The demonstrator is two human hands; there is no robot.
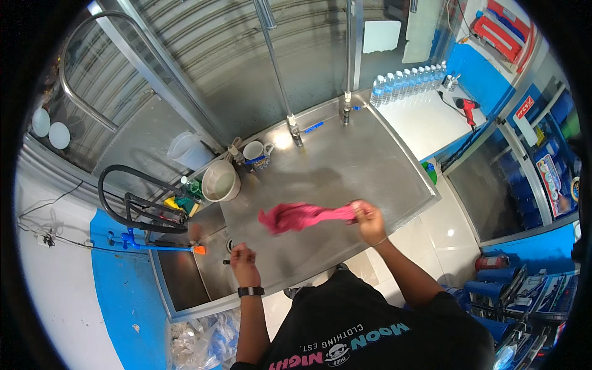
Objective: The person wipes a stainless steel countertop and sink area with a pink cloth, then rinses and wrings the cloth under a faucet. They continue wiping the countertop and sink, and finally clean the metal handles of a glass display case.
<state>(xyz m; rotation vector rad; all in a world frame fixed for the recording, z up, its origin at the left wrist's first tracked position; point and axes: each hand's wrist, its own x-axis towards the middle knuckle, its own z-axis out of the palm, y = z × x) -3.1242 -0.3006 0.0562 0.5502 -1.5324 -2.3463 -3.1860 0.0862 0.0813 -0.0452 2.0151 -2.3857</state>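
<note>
My right hand (pixel 368 221) grips one end of a pink cloth (pixel 298 216), which stretches out to the left over the stainless steel counter (pixel 296 259). The cloth's far end hangs loose and looks slightly blurred. My left hand (pixel 245 260), with a dark band at the wrist, is over the counter's left part near the sink basin (pixel 178 273). It does not touch the cloth. Its fingers are bent and blurred, and whether they hold a small thing cannot be told.
A beige bowl (pixel 221 181), a patterned mug (pixel 256 155) and a green bottle (pixel 192 186) stand at the counter's back left. Taps (pixel 295 132) rise along the back edge. Water bottles (pixel 400 85) and a red heat gun or dryer (pixel 468 106) occupy a white shelf at the right.
</note>
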